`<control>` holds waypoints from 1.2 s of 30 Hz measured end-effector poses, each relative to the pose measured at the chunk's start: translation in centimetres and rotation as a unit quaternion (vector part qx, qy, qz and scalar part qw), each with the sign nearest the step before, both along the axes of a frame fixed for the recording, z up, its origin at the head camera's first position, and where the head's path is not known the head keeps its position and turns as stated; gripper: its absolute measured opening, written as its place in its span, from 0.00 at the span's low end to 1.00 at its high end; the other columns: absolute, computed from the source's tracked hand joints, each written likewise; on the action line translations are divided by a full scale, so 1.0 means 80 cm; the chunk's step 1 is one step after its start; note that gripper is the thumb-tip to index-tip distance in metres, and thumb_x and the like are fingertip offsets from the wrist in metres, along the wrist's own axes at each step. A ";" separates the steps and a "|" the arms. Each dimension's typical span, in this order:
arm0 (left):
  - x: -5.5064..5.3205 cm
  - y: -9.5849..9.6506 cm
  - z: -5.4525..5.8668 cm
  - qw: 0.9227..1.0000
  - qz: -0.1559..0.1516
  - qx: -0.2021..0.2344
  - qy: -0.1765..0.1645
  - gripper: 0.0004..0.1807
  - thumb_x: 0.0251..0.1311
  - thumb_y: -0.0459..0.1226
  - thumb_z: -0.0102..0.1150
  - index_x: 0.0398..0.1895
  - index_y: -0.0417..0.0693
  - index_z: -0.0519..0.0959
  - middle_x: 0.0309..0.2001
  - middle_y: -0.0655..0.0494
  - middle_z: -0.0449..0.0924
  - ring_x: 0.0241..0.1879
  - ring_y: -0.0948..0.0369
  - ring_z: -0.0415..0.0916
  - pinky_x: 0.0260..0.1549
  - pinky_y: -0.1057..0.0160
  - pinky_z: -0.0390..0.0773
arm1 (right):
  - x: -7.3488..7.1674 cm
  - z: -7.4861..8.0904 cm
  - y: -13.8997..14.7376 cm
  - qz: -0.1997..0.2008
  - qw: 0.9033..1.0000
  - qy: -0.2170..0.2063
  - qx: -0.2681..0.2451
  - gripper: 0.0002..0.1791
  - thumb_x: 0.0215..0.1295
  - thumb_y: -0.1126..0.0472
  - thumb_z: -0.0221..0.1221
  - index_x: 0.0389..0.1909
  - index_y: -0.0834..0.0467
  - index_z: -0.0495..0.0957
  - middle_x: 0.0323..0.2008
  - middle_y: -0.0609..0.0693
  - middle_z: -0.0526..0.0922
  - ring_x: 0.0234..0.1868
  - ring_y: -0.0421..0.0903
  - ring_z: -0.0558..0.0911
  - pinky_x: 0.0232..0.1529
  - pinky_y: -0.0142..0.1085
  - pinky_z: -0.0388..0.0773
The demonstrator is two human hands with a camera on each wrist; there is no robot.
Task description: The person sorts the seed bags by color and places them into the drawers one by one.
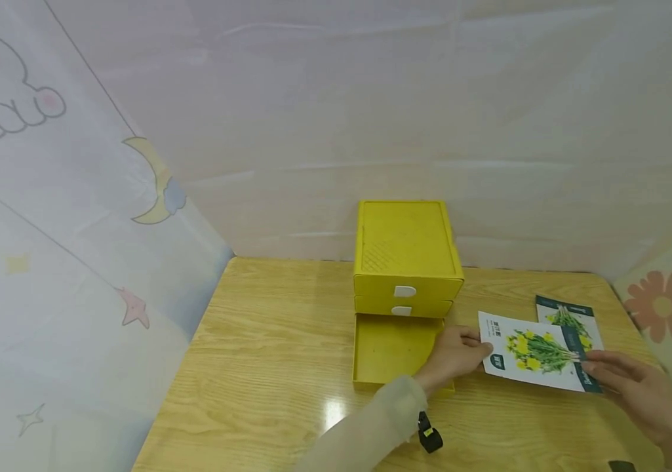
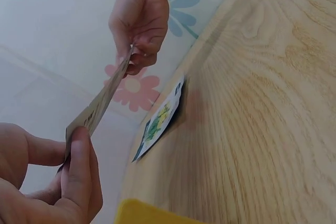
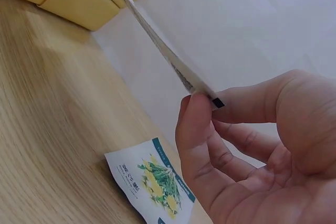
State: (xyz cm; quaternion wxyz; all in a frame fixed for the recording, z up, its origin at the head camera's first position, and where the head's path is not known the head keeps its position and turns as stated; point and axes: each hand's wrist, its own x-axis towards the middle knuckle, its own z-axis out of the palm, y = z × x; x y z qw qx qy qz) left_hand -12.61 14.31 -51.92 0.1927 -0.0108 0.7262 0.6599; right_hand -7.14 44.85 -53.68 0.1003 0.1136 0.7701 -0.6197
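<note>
A white seed packet [image 1: 524, 347], printed with green leafy stems and yellow flowers, is held up between both hands above the right of the table. My left hand [image 1: 456, 351] pinches its left edge between thumb and fingers. At the opposite, dark-green-banded end, my right hand [image 1: 642, 387] pinches the packet. The left wrist view shows the held packet [image 2: 97, 109] nearly edge-on, as does the right wrist view. Beneath and behind it lies a second seed packet [image 3: 152, 182] of the same print on the table, partly covered by the held one in the head view.
A yellow drawer box [image 1: 409, 239] stands at the back of the wooden table [image 1: 276, 341]. Its bottom drawer [image 1: 391, 354] is pulled out, beside my left forearm; the two upper drawers with white handles are closed. A printed cloth [image 1: 312, 131] hangs behind the table.
</note>
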 end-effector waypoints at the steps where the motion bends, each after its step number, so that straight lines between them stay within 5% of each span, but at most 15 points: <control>1: 0.000 -0.002 0.001 1.000 -0.001 0.000 -0.001 0.02 0.59 0.36 0.66 0.33 0.50 0.83 0.25 0.61 0.80 0.23 0.64 0.80 0.27 0.59 0.84 | 0.002 0.001 -0.002 0.001 1.000 -0.001 -0.001 0.11 0.69 0.55 0.59 0.51 0.45 0.80 0.39 0.28 0.80 0.39 0.27 0.78 0.34 0.29 0.80; 28: 0.011 -0.074 0.005 0.999 -0.019 0.014 0.024 0.04 0.59 0.39 0.67 0.36 0.53 0.82 0.31 0.60 0.79 0.24 0.59 0.81 0.31 0.51 0.84 | 0.023 0.013 -0.067 -0.026 0.985 0.067 -0.156 0.13 0.69 0.67 0.57 0.51 0.53 0.81 0.40 0.40 0.84 0.40 0.34 0.81 0.37 0.27 0.80; 36: 0.013 -0.085 0.005 1.000 -0.024 0.015 0.014 0.03 0.59 0.41 0.67 0.34 0.53 0.84 0.31 0.58 0.79 0.25 0.57 0.82 0.29 0.54 0.84 | 0.030 0.014 -0.079 -0.037 0.985 0.067 -0.155 0.13 0.68 0.67 0.58 0.50 0.54 0.81 0.40 0.40 0.85 0.38 0.34 0.81 0.35 0.28 0.80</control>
